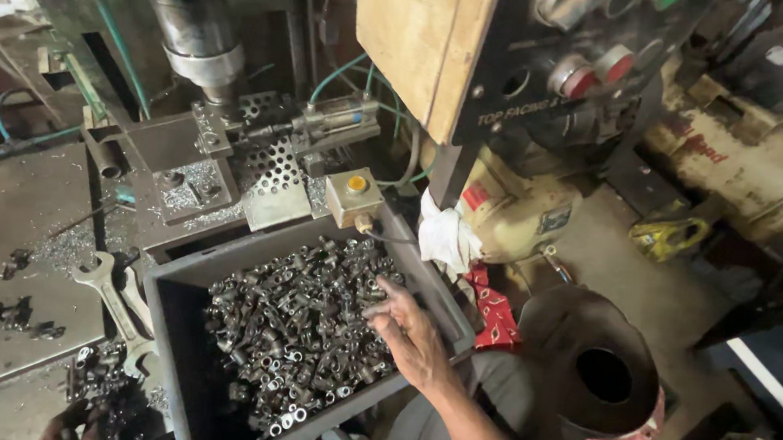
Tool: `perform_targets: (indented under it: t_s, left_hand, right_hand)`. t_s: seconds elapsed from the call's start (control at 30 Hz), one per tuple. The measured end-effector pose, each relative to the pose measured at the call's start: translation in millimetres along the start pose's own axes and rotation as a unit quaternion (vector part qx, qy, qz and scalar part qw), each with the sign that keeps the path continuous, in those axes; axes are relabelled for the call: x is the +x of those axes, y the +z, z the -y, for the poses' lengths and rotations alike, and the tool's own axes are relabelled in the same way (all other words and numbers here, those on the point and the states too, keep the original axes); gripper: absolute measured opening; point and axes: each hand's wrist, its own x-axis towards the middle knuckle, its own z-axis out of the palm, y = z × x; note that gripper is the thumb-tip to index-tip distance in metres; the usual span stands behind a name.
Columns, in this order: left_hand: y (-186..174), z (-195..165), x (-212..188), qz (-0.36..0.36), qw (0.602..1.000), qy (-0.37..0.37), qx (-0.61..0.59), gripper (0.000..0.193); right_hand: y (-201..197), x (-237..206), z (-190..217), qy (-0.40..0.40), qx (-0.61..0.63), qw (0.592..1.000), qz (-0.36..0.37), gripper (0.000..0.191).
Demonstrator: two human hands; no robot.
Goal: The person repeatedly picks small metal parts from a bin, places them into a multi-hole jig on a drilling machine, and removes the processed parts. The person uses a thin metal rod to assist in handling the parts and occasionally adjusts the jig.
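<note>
Small metal fittings point(294, 333) lie heaped in a grey plastic crate point(183, 292) beside the drill press point(197, 28). The right hand point(410, 335) rests on the heap, fingers loosely spread, gripping nothing visible. The left hand point(68, 425) holds dark parts at the lower edge; its grip cannot be made out.

Under the right hand point(410, 335) lie dark grey and shiny silver small metal parts point(294, 333) in a dark grey plastic bin point(176, 301). Just right of the hand hangs a red patterned cloth point(494, 312), with a white rag point(446, 238) above it. Beyond the hand sits a beige box with an orange button point(354, 195).
</note>
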Motion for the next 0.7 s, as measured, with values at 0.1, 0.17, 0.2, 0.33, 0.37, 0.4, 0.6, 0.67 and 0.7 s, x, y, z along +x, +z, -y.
perform_targets:
  t_s: [0.1, 0.17, 0.2, 0.33, 0.37, 0.4, 0.6, 0.67, 0.7]
  left_hand:
    - [-8.0, 0.1, -0.5, 0.008, 0.999, -0.044, -0.003, 0.036]
    - [-15.0, 2.0, -1.7, -0.009, 0.996, -0.072, -0.044, 0.037]
    - [-18.5, 1.6, -4.0, -0.028, 0.992, -0.091, -0.078, 0.037]
    - [-28.1, -37.1, -31.0, -0.104, 0.956, -0.099, -0.257, 0.039]
    - [-27.3, -58.2, -46.1, -0.106, 0.949, -0.074, -0.286, 0.039]
    - [-28.0, -83.6, -60.8, -0.103, 0.946, -0.047, -0.304, 0.04]
    - [-29.1, -269.7, -97.9, 0.081, 0.969, 0.081, -0.22, 0.034]
    - [-24.0, -312.1, -104.3, 0.091, 0.962, 0.155, -0.206, 0.033]
    - [-20.6, -326.7, -106.5, 0.052, 0.947, 0.255, -0.188, 0.033]
  right_hand:
    - [-0.5, 0.8, 0.7, 0.01, 0.003, 1.0, -0.006, 0.062]
    - [0.0, 7.1, 0.3, 0.038, -0.006, 0.999, -0.016, 0.063]
    - [0.0, 9.9, 0.5, 0.04, -0.029, 0.999, -0.01, 0.061]
    - [0.8, 11.5, 7.8, 0.036, -0.109, 0.993, 0.014, 0.057]
    - [1.5, 12.0, 11.9, 0.02, -0.125, 0.992, 0.016, 0.056]
    - [2.4, 13.0, 17.3, 0.009, -0.133, 0.991, 0.027, 0.057]
    - [6.7, 3.5, 47.1, -0.003, -0.158, 0.986, 0.055, 0.06]
    - [7.5, 1.7, 46.3, -0.056, -0.148, 0.985, 0.063, 0.063]
    - [7.3, 1.3, 43.5, -0.101, -0.17, 0.979, 0.055, 0.061]
